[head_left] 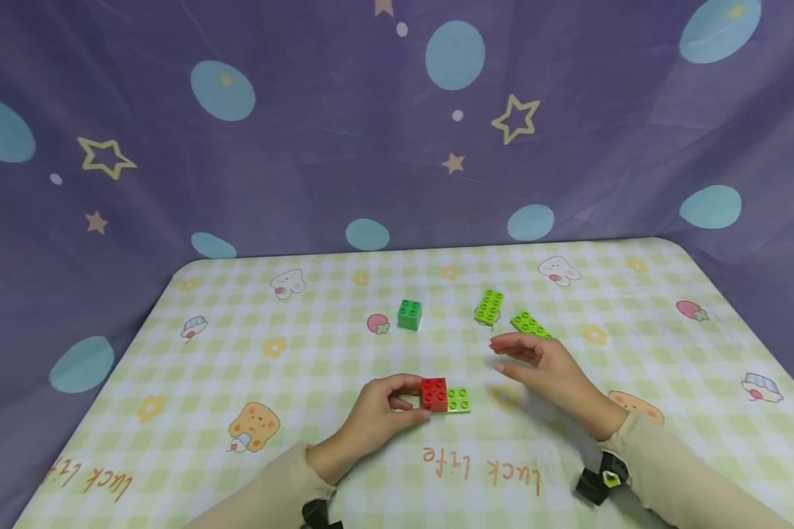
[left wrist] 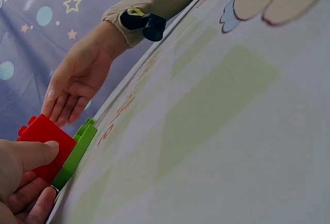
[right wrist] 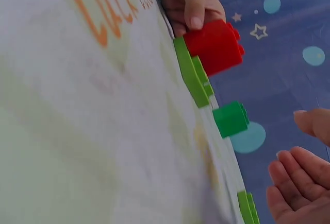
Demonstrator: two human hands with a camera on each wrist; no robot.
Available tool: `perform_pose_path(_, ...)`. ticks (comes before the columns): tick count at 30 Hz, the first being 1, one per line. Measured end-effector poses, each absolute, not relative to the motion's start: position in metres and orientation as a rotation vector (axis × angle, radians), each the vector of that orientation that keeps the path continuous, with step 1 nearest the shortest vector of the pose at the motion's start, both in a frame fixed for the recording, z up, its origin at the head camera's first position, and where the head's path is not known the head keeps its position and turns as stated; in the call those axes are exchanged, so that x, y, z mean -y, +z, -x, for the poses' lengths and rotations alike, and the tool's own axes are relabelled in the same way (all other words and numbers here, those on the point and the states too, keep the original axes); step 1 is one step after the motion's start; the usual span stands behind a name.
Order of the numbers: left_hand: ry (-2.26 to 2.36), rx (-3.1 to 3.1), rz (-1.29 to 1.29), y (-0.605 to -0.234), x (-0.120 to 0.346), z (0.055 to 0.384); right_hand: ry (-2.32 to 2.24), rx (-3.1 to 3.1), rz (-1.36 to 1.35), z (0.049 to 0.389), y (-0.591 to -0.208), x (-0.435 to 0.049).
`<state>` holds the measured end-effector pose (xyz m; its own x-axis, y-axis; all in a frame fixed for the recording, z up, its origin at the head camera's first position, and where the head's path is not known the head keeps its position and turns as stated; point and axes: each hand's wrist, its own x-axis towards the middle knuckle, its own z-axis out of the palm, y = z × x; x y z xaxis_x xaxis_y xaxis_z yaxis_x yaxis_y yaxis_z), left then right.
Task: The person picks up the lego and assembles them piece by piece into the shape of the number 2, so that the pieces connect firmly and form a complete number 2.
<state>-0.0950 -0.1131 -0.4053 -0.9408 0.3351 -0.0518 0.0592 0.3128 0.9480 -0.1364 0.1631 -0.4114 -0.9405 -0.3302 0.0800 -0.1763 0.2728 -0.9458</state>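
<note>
My left hand (head_left: 378, 413) grips a red toy brick (head_left: 434, 395) between thumb and fingers near the middle of the table. The brick sits on one end of a flat lime-green brick (head_left: 459, 400), whose studs show to its right. In the left wrist view the thumb presses against the side of the red brick (left wrist: 47, 144). To the right, my right hand (head_left: 548, 367) hovers above the cloth with thumb and fingers apart and nothing between them. Just beyond its fingertips lies a flat lime-green brick (head_left: 529, 323), partly hidden by that hand.
A darker green brick (head_left: 409, 314) stands farther back, near the middle. Another flat lime-green brick (head_left: 489, 308) lies to its right. A checked cloth (head_left: 317, 316) with printed pictures covers the table. Behind the table hangs a purple curtain (head_left: 317, 169).
</note>
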Motion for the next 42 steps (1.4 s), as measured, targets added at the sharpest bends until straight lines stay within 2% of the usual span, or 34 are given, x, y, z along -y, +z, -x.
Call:
perform_pose_path(7, 1.698, -2.331, -0.357, -0.429, 0.117, 0.101, -1.841, -2.48, 0.361, 0.139, -0.415, -0.177)
perform_pose_path(15, 1.682, -2.343, -0.345, -0.435, 0.115, 0.103, -1.866, -2.567, 0.183, 0.143, -0.416, -0.188)
perform_pose_path(27, 1.721, -2.336, -0.383, -0.435, 0.117, 0.103, -1.934, -2.509, 0.001, 0.158, -0.424, -0.2)
perform_pose_path(39, 1.683, -2.35, -0.372, -0.403, 0.112, 0.093, -1.959, -2.495, 0.006, 0.164, -0.433, -0.204)
perform_pose_path(42, 1.695, -2.346, -0.368, -0.407, 0.112, 0.094, -1.931, -2.502, 0.001, 0.164, -0.434, -0.204)
